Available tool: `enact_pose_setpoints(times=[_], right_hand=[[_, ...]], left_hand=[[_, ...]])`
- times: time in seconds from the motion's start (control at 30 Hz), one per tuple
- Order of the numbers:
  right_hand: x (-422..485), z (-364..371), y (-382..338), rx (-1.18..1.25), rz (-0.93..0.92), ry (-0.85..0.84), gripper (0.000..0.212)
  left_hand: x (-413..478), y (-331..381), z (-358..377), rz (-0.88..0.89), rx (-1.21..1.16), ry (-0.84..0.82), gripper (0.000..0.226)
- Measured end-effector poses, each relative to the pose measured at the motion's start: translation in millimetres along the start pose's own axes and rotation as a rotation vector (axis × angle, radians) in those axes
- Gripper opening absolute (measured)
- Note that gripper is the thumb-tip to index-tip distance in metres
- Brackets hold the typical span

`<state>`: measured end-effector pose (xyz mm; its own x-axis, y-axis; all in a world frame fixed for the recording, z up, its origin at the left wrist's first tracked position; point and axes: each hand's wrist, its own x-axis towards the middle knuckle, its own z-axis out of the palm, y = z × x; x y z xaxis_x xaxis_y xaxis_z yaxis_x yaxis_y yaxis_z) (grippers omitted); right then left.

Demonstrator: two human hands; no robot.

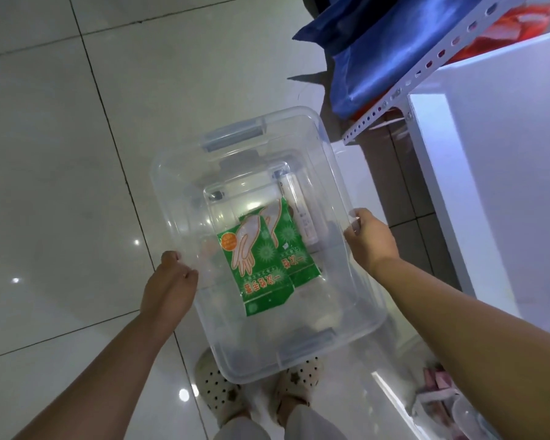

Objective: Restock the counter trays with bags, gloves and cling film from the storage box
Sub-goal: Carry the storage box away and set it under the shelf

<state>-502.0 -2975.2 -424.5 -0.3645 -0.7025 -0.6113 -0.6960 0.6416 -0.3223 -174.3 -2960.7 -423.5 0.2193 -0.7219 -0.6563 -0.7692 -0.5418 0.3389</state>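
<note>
A clear plastic storage box [178, 192] with grey-blue latches hangs above the floor between my hands. My left hand [169, 284] grips its left rim and my right hand [370, 239] grips its right rim. Inside lie two green packs of disposable gloves [258, 268], overlapping, with a white cling film roll [299, 211] beside them at the right. Transparent material, perhaps clear bags, seems to lie on the box's bottom, but I cannot tell for sure.
White glossy floor tiles [61, 154] spread to the left. A white counter [496, 173] and a perforated metal shelf rail [426, 68] with blue cloth [372, 52] stand at the right. My feet in beige clogs [216, 385] show below the box. Pink sandals [438, 379] lie at lower right.
</note>
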Motion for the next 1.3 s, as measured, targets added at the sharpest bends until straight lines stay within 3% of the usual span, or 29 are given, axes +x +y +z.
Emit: enact_pose_setpoints(times=[0.1,0.33,0.43,0.6,0.7,0.8,0.9,1.03,1.17,1.3], right_hand=[[-12.7,-12.4,-0.8,0.001,0.017,-0.041,0.043],[-106.3,-99.2,0.3,0.051,-0.008,0.11,0.031],[-167.1,-146.3,3.2,0.148,0.001,0.309,0.02],[-266.5,-211.1,33.9,0.235,0.175,0.577,0.012],[-310.7,-236.3,57.9,0.188,0.267,0.723,0.016],[-333.3,-243.0,74.5,0.083,0.48,0.871,0.023],[-340.4,-237.7,81.5,0.189,0.755,0.861,0.052],[-330.8,-233.1,89.4,0.569,0.936,0.701,0.047],[-331.0,-221.0,73.9,0.573,0.969,0.809,0.038],[-344.3,-188.0,32.9,0.457,0.852,0.763,0.029]], left_hand=[[-11.6,7.9,-15.5,0.04,0.04,-0.003,0.044],[-70.1,93.1,-74.7,0.44,0.251,-0.018,0.027],[-108.3,145.1,-94.6,0.581,0.309,-0.043,0.024],[-181.0,213.1,-111.5,0.759,0.439,-0.124,0.023],[-216.0,235.3,-116.8,0.872,0.48,-0.164,0.022],[-235.2,249.3,-121.2,0.919,0.525,-0.224,0.023],[-240.5,256.7,-127.3,0.969,0.553,-0.269,0.023],[-225.4,252.9,-144.7,1.051,0.585,-0.331,0.023],[-193.7,232.3,-176.8,1.108,0.635,-0.341,0.022],[-166.0,209.1,-221.3,1.116,0.667,-0.356,0.021]])
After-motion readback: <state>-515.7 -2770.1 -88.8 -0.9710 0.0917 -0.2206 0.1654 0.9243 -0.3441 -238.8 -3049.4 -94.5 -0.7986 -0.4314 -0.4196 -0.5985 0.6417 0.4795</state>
